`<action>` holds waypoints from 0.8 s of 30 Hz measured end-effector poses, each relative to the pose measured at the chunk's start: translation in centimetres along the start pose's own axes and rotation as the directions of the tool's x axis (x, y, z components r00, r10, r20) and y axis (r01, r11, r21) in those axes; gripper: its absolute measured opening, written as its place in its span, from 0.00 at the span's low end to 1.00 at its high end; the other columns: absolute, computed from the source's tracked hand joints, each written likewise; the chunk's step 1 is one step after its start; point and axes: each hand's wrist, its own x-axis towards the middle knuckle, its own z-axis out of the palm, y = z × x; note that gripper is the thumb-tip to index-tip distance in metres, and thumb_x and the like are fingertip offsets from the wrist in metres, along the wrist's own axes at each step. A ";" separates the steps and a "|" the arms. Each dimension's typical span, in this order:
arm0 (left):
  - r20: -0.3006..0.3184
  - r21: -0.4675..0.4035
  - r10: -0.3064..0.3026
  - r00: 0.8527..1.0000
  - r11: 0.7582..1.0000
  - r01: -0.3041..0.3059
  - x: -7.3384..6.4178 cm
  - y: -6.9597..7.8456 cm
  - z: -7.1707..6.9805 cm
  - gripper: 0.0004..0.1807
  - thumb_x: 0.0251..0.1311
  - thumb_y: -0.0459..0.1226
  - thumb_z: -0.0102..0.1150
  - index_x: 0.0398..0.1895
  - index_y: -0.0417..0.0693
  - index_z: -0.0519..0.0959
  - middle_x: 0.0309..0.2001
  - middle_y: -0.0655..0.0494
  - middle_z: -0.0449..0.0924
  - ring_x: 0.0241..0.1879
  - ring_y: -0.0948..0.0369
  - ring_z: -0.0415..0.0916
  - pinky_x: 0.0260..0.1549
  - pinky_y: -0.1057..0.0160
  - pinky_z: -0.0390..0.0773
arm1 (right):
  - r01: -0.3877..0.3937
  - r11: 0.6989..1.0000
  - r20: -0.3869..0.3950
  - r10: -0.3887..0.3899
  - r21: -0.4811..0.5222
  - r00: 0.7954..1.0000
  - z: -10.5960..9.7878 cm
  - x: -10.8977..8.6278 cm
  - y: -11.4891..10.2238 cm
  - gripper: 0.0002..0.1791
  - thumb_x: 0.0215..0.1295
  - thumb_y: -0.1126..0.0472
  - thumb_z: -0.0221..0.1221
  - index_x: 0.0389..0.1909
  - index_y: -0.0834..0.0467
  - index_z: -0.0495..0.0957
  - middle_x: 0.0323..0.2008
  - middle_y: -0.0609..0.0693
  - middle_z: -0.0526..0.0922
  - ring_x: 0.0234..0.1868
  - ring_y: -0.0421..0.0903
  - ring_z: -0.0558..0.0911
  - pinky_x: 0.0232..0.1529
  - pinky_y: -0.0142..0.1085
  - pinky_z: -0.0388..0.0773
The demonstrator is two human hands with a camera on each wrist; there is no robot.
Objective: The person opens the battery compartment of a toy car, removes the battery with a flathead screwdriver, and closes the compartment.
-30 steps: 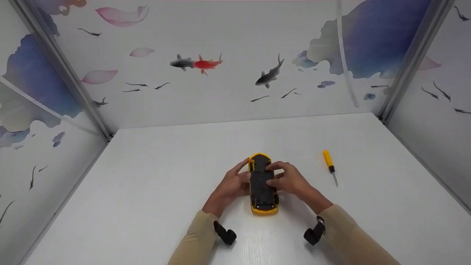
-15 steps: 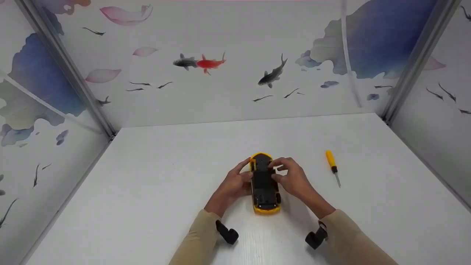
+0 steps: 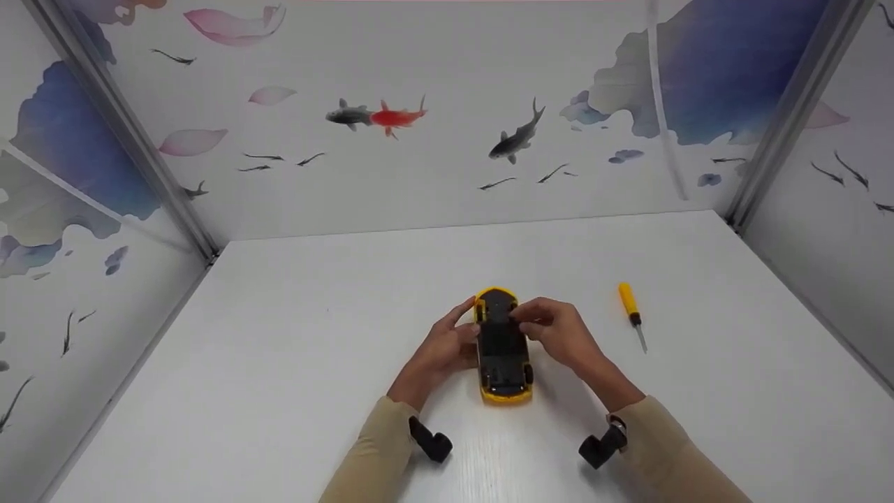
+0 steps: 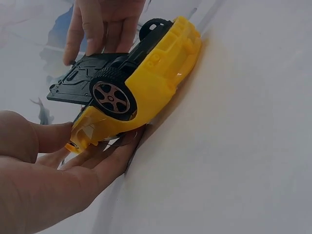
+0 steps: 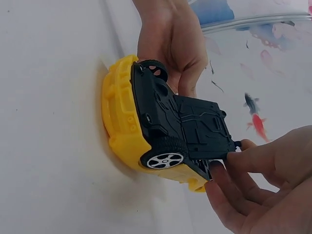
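Observation:
A yellow toy car (image 3: 506, 377) lies upside down with its black underside up, near the middle of the white table. My left hand (image 3: 441, 353) grips it from the left, thumb on the side and fingers beneath the body. A flat black bottom panel (image 5: 202, 126) stands tilted up out of the underside, raised at one end. My right hand (image 3: 562, 337) pinches that raised end between thumb and fingers, plain in the right wrist view. Black wheels with spoked rims, such as the near wheel (image 4: 112, 95), show beside the panel. The inside of the car under the panel is mostly hidden.
A screwdriver (image 3: 630, 307) with a yellow handle lies on the table (image 3: 293, 377) to the right of my right hand, its tip toward me. White walls (image 3: 433, 181) printed with fish and petals enclose the table at the back and sides.
My right hand has shifted up along the car's right side, and its fingers have drawn together at the black panel, which has tilted up. The left hand keeps its grip.

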 end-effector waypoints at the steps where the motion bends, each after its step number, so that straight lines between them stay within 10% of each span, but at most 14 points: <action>1: 0.005 0.000 0.006 1.000 1.000 -0.006 0.0 0.0 0.0 0.33 0.75 0.32 0.46 0.79 0.64 0.56 0.65 0.43 0.76 0.50 0.52 0.82 0.48 0.52 0.84 | -0.002 1.000 -0.004 0.003 0.012 1.000 0.0 0.0 0.0 0.13 0.69 0.73 0.56 0.50 0.59 0.83 0.51 0.58 0.84 0.50 0.51 0.84 0.55 0.45 0.83; 24: 0.047 0.002 0.039 0.998 0.999 -0.039 -0.1 -0.4 -0.2 0.35 0.74 0.32 0.48 0.80 0.63 0.52 0.62 0.43 0.79 0.45 0.55 0.83 0.46 0.54 0.83 | -0.033 0.984 -0.138 0.057 0.173 0.989 -5.5 0.8 0.0 0.17 0.74 0.64 0.55 0.60 0.62 0.77 0.59 0.61 0.78 0.49 0.44 0.84 0.46 0.32 0.85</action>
